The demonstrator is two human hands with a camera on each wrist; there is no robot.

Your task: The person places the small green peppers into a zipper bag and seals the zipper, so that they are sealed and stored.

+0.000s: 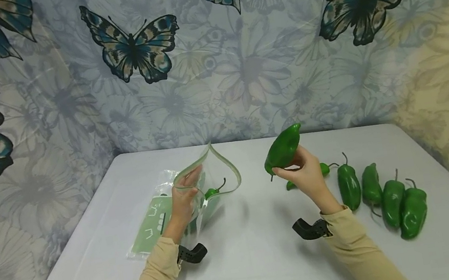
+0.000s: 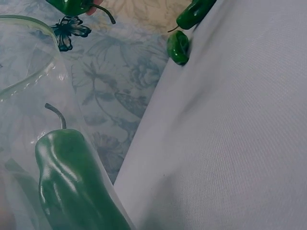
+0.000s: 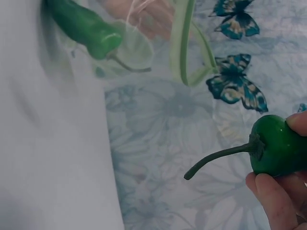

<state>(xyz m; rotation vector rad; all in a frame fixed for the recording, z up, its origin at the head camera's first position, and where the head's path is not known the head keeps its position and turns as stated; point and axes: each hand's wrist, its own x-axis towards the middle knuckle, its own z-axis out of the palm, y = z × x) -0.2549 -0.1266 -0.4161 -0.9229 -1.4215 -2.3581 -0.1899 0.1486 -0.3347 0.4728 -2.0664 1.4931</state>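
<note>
My left hand [image 1: 183, 201] holds a clear zip bag [image 1: 237, 175] by its left side, above the table. The bag's green-edged mouth gapes wide at the top. Inside it lies a green pepper [image 2: 72, 177], its stem pointing up toward the mouth; the right wrist view shows this bagged pepper [image 3: 91, 31] too. To the right of the bag, my right hand [image 1: 307, 178] grips another green pepper [image 1: 283, 150] in the air between thumb and fingers. In the right wrist view the raised pepper's stem [image 3: 216, 160] points left, toward the bag.
Several green peppers [image 1: 349, 186] lie in a loose row on the right of the white table [image 1: 254, 264]; one pepper [image 1: 324, 169] is partly hidden behind my right hand. A flat green-and-clear plastic package [image 1: 150, 227] lies at the left. A butterfly-patterned cloth [image 1: 250, 81] hangs behind the table.
</note>
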